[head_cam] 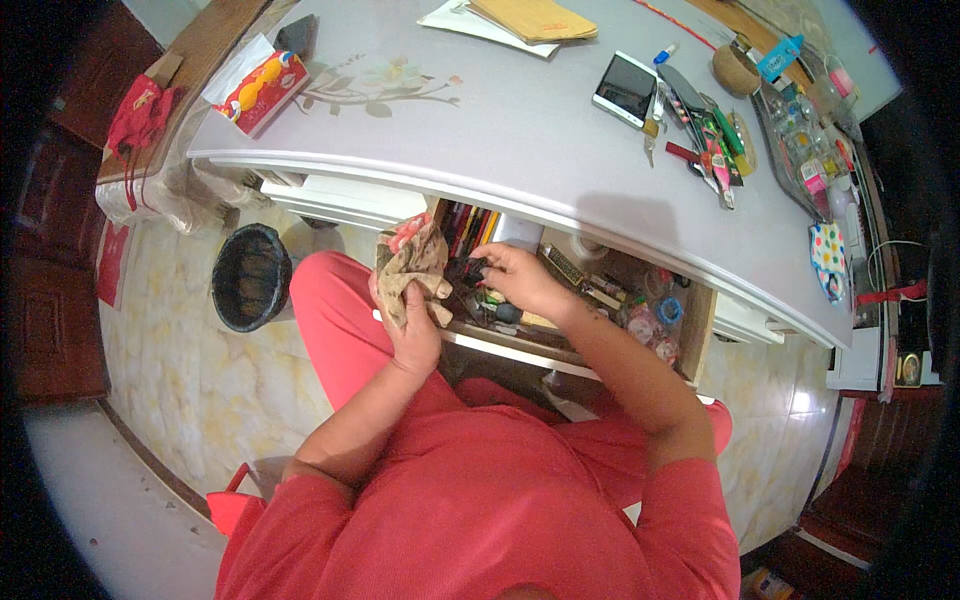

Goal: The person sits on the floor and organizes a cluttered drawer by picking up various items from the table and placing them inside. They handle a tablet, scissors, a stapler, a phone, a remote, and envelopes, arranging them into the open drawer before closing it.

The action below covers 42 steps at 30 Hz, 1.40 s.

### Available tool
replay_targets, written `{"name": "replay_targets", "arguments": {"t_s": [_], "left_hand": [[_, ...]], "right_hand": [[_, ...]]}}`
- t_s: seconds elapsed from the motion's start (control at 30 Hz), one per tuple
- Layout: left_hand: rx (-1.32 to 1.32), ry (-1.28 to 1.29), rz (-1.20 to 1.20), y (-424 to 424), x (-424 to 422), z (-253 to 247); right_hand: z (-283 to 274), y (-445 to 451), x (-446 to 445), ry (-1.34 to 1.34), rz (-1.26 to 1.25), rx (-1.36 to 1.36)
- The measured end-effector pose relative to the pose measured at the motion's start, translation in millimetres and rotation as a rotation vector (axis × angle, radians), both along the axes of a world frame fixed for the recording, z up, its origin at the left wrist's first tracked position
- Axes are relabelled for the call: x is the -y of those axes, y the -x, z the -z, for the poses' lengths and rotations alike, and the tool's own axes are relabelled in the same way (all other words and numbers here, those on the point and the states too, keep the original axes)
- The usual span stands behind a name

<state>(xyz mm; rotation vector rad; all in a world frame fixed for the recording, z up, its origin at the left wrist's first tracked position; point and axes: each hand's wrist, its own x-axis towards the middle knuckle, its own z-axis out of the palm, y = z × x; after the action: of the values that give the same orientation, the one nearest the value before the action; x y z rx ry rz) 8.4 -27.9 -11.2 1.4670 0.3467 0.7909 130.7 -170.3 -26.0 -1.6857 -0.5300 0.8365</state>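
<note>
My left hand (pixel 417 337) holds a crumpled patterned cloth item (pixel 409 262), tan with a pink-red part, above the left end of an open drawer (pixel 517 345). Just to its right, my right hand (pixel 525 281) grips a small black item (pixel 466 270) with red specks between thumb and fingers, over the drawer. What the black item is cannot be made out. Inside the drawer lie pencils (pixel 472 225), a silver-grey case (pixel 517 232), a roll of tape (pixel 589 246), a blue ring (pixel 669 310) and other small things. My right forearm hides part of the drawer.
Above the drawer, the tabletop (pixel 480 135) bears a tissue pack (pixel 262 94), a white phone (pixel 626 88), envelopes (pixel 532 19), keys (pixel 649 146) and a tray of small bottles (pixel 802 142). A black waste bin (pixel 251 277) stands on the floor at the left.
</note>
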Motion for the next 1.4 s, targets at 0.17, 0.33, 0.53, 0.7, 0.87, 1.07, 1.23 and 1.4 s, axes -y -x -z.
{"name": "replay_targets", "arguments": {"t_s": [0.17,0.33,0.53,0.7,0.87,1.07,1.23,1.4], "left_hand": [[-0.044,0.03,-0.003,4,0,9],[-0.098,-0.126,0.035,7,0,0],[-0.027,0.056,0.15,5,3,-8],[-0.073,-0.08,0.221,7,4,-15],[-0.096,-0.125,0.258,7,2,-16],[-0.129,-0.184,0.292,1,2,-15],[-0.138,-0.233,0.27,2,-1,-6],[-0.135,-0.289,0.278,1,-1,-7]], "right_hand": [[9,14,-11,0.144,-0.182,0.431],[-22,24,-7,0.168,-0.401,0.581],[-96,14,39,0.04,-0.356,0.655],[-148,-13,85,0.121,-0.046,0.766],[-170,-45,117,0.132,0.554,0.84],[-166,-81,125,0.337,0.566,1.426],[-173,-96,102,0.775,0.558,1.427],[-164,-116,93,0.966,0.564,1.366]]}}
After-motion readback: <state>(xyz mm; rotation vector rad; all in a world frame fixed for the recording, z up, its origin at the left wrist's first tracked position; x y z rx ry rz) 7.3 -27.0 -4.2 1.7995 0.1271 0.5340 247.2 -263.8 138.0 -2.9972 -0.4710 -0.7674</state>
